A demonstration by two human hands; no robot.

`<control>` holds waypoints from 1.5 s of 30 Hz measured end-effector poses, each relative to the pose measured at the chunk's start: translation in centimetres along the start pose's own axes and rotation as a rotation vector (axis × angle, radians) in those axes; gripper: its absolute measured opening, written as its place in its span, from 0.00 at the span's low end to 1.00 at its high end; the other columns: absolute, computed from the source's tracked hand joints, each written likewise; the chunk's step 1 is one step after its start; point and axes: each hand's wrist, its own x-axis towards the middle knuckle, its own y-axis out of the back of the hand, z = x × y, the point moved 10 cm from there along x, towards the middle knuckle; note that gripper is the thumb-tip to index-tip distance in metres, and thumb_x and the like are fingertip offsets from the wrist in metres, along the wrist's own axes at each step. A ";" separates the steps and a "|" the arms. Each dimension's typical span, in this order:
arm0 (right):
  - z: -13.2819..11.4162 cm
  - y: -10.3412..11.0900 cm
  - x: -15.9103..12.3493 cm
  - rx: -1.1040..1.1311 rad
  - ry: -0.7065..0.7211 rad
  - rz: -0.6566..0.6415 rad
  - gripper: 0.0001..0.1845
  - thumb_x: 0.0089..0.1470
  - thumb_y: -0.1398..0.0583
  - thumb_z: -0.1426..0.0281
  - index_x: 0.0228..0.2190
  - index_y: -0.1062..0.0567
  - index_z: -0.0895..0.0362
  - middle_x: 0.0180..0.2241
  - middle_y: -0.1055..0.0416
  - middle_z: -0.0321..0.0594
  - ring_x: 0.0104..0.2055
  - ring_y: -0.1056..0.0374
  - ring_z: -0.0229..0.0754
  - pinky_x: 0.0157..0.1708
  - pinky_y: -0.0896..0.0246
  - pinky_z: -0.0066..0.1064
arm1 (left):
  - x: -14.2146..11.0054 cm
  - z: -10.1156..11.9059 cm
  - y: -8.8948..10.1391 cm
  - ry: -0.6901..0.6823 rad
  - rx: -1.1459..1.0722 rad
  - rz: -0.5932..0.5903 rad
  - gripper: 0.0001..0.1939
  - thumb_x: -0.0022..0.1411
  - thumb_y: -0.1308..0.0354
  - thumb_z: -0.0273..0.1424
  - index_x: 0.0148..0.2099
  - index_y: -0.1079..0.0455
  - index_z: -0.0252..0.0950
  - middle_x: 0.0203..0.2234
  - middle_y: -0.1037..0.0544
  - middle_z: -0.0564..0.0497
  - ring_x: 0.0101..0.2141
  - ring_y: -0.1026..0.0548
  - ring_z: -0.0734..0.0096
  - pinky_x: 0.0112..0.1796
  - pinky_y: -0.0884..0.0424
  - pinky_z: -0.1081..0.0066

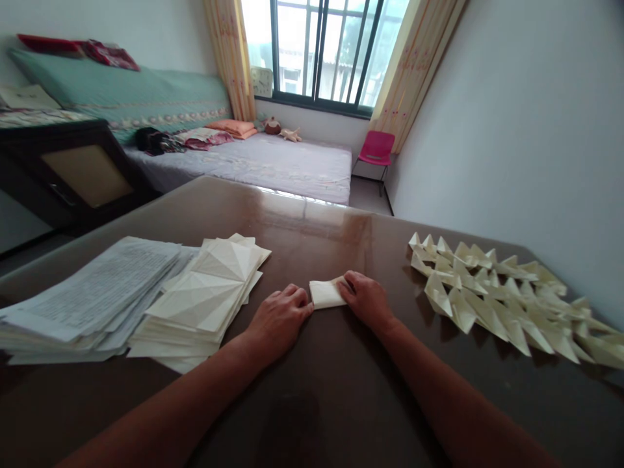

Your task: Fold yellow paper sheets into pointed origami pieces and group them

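While the right hand [368, 301] holds one folded paper [325, 294], two stacks [110, 286] lie nearby.

Forearms [219, 370] angled inward, the left hand [283, 317] lies palm down, the right hand [368, 300] curled.

1. Packet [325, 294]: cream paper, matt, pressed flat, looks smooth.
2. Creased sheets [214, 286]: matt cream paper, the top faces broken by sharp fold lines.
3. Printed sheets [117, 283]: thin white paper, matt, covered in print.
4. Folded shapes [487, 302]: stiff-looking cream paper, matt, crisp at the points.
5. Table [292, 224]: dark brown, smooth and glossy, mirroring the window light; its material is hard to tell.
6. Chair [377, 148]: smooth pink plastic by its look, on thin, metal-looking legs.
7. Curtains [426, 58]: soft patterned cloth.
8. Bedsheet [297, 159]: pale cloth, matt, lightly rumpled.
9. Window [336, 52]: clear glass panes, dark frame.
10. Wall [511, 117]: smooth, matt.
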 end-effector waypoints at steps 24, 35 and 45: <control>-0.1 -0.4 0.2 -0.014 0.032 -0.024 0.17 0.63 0.51 0.59 0.30 0.31 0.54 0.33 0.27 0.37 0.31 0.33 0.38 0.28 0.54 0.28 | -0.4 3.3 -0.8 -0.143 -0.031 0.268 0.20 0.65 0.50 0.30 0.58 0.36 0.30 0.56 0.31 0.43 0.59 0.36 0.62 0.57 0.36 0.62; 0.1 -0.4 0.4 -0.047 0.010 -0.034 0.16 0.62 0.51 0.59 0.29 0.32 0.54 0.33 0.25 0.37 0.32 0.31 0.39 0.28 0.54 0.29 | -0.1 3.2 -1.1 -0.136 -0.048 0.251 0.20 0.65 0.51 0.30 0.58 0.37 0.30 0.56 0.31 0.41 0.59 0.36 0.61 0.57 0.36 0.61; -0.1 -0.4 0.4 -0.055 -0.012 -0.060 0.15 0.63 0.51 0.59 0.31 0.31 0.53 0.34 0.25 0.38 0.32 0.31 0.40 0.27 0.54 0.30 | -0.4 3.0 -0.6 -0.099 -0.012 0.242 0.18 0.66 0.51 0.31 0.55 0.32 0.34 0.55 0.29 0.45 0.55 0.31 0.61 0.53 0.34 0.61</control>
